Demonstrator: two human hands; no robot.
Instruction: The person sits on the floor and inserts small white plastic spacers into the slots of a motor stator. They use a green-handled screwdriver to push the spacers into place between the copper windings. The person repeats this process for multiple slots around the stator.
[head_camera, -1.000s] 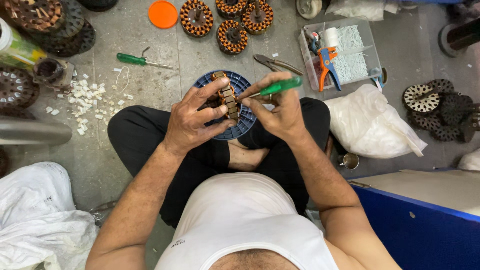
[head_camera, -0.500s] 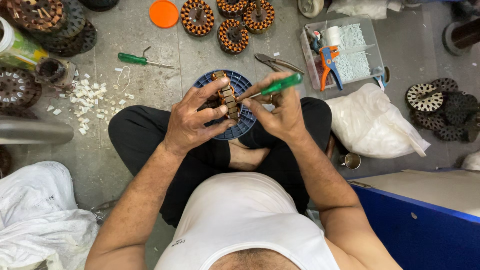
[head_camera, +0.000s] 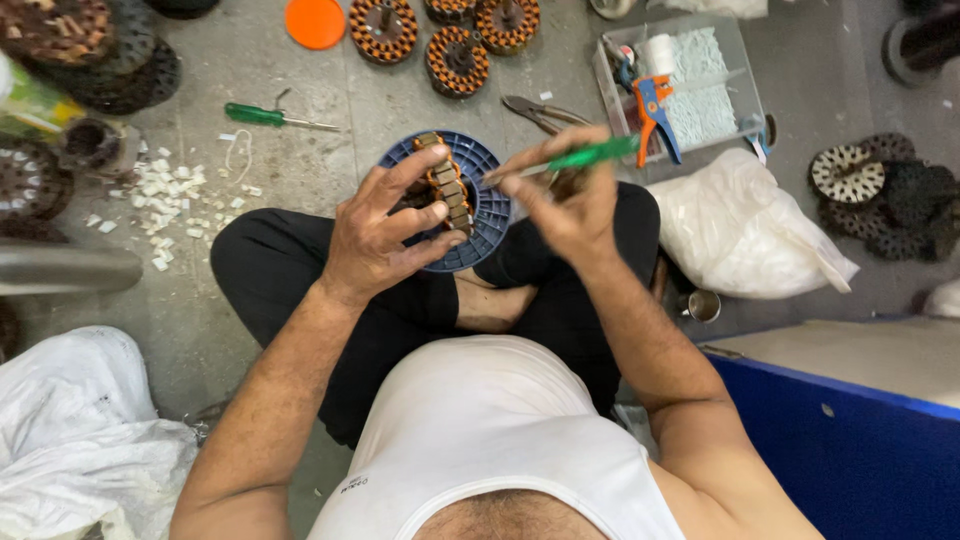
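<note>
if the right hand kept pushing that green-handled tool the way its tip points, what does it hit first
Probably the wound stator ring gripped in the left hand. The right hand aims the green-handled tool leftward at it, above the blue disc. The tip is blurred, so contact is unclear.

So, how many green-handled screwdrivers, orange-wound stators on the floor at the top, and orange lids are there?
Green screwdrivers: 2, one in the right hand at, one on the floor
Orange-wound stators: 3
Orange lid: 1
Total: 6

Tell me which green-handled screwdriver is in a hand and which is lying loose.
The right hand holds one green-handled screwdriver, raised beside the blue disc. The other screwdriver lies untouched on the floor at upper left.
</note>
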